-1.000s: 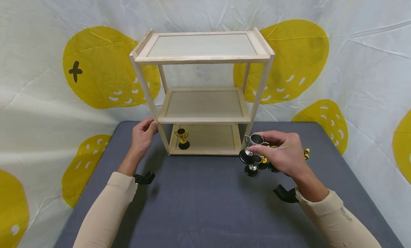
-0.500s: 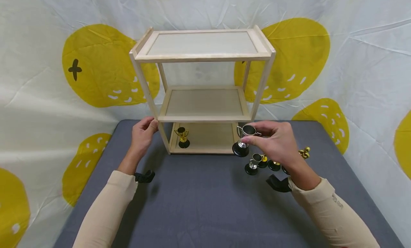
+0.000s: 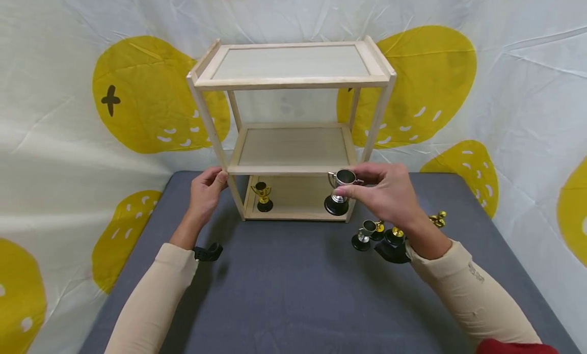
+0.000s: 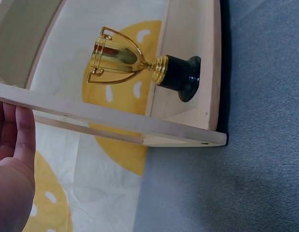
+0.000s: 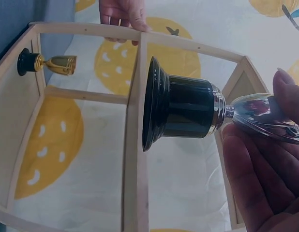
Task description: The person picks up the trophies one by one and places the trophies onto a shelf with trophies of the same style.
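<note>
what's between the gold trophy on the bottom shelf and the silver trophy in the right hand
Only bare bottom shelf board lies between the gold trophy and the silver trophy, as the head view shows.

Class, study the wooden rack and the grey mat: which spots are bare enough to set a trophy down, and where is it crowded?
Bare: the rack's top and middle shelves, the bottom shelf beyond the gold trophy, and the mat between the forearms. Crowded: beside the right hand, where small trophies cluster.

Grey tabletop; yellow-spotted white backdrop.
</note>
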### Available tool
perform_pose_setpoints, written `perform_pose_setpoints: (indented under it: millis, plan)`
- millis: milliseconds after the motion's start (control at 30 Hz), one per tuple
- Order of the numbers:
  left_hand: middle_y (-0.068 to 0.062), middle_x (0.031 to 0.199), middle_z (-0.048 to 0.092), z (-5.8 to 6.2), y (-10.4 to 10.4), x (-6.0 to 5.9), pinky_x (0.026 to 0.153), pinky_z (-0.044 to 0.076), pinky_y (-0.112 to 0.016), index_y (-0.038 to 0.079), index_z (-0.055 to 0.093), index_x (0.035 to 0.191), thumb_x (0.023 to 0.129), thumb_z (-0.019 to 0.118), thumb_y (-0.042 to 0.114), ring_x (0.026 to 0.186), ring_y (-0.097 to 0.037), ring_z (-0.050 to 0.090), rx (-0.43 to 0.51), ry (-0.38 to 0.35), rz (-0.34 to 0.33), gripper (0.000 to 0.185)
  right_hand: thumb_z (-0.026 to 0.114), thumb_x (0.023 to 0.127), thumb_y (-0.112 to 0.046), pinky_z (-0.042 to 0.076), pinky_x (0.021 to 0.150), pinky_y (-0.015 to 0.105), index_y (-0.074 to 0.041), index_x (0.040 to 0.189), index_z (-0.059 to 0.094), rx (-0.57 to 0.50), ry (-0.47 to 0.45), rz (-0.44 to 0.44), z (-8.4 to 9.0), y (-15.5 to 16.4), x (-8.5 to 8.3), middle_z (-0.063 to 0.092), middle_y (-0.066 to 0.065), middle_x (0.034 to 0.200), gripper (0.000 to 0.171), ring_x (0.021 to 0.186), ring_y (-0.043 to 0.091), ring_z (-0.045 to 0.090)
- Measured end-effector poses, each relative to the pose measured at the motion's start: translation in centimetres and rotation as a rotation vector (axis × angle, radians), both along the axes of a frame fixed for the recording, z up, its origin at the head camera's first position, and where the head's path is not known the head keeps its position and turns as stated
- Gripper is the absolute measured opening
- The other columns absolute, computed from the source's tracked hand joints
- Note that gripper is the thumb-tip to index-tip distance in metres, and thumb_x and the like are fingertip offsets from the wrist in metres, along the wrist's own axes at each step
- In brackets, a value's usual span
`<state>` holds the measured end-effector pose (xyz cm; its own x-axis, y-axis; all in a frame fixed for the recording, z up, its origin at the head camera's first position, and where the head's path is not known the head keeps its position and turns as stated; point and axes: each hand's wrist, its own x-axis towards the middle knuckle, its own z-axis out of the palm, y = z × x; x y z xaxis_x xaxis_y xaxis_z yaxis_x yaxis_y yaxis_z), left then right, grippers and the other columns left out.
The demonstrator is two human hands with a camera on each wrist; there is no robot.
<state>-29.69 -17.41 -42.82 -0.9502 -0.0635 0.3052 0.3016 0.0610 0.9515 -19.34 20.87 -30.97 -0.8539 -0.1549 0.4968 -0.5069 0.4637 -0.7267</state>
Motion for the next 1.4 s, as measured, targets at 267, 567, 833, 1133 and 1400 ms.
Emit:
perform_pose_setpoints:
  millis: [267,567,833,1133,1400]
  plan:
    - [0.020,0.090,0.071,0.2,0.0,0.0,0.084,0.060,-0.014,-0.016,0.063,0.126,0.104,0.061,0.013,0.088,0.000,0.067,-0.001,0.005,-0.006,0.036,0.096,0.070,-0.003,0.058,0.060,0.016,-0.002,0.098,0.083,-0.051,0.000,0.038,0.6,-1.1,-0.9,0.080,0.018,0.087,0.031,0.067,0.000,0.073]
    - [0.021,0.091,0.072,0.4,0.1,0.1,0.085,0.060,-0.015,-0.016,0.062,0.126,0.104,0.062,0.014,0.088,0.000,0.069,-0.007,0.004,-0.012,0.038,0.096,0.070,-0.004,0.049,0.052,0.016,-0.003,0.096,0.083,-0.064,0.030,0.060,1.3,-2.3,-1.9,0.079,0.011,0.084,0.029,0.059,0.002,0.066]
    - [0.020,0.091,0.073,0.5,0.0,0.1,0.085,0.060,-0.015,-0.015,0.064,0.124,0.104,0.062,0.015,0.088,0.000,0.069,-0.001,0.010,-0.016,0.036,0.096,0.069,-0.001,0.058,0.059,0.018,0.000,0.095,0.082,-0.130,0.015,0.110,2.1,-3.5,-3.1,0.080,0.010,0.083,0.029,0.064,0.004,0.073]
    - [0.020,0.092,0.072,0.0,0.1,0.1,0.085,0.060,-0.015,-0.015,0.064,0.125,0.104,0.061,0.014,0.088,-0.001,0.068,-0.007,0.009,0.003,0.036,0.095,0.072,-0.004,0.058,0.058,0.018,-0.002,0.095,0.083,-0.098,0.045,0.138,2.8,-4.5,-4.6,0.080,0.016,0.086,0.026,0.063,0.003,0.072]
    - [0.020,0.092,0.071,-0.1,0.1,0.1,0.084,0.060,-0.014,-0.017,0.063,0.125,0.103,0.062,0.013,0.088,0.000,0.068,-0.013,0.018,0.007,0.037,0.095,0.074,-0.010,0.058,0.059,0.018,-0.003,0.097,0.083,-0.099,0.004,0.145,3.5,-5.5,-5.7,0.080,0.014,0.091,0.028,0.068,0.006,0.074]
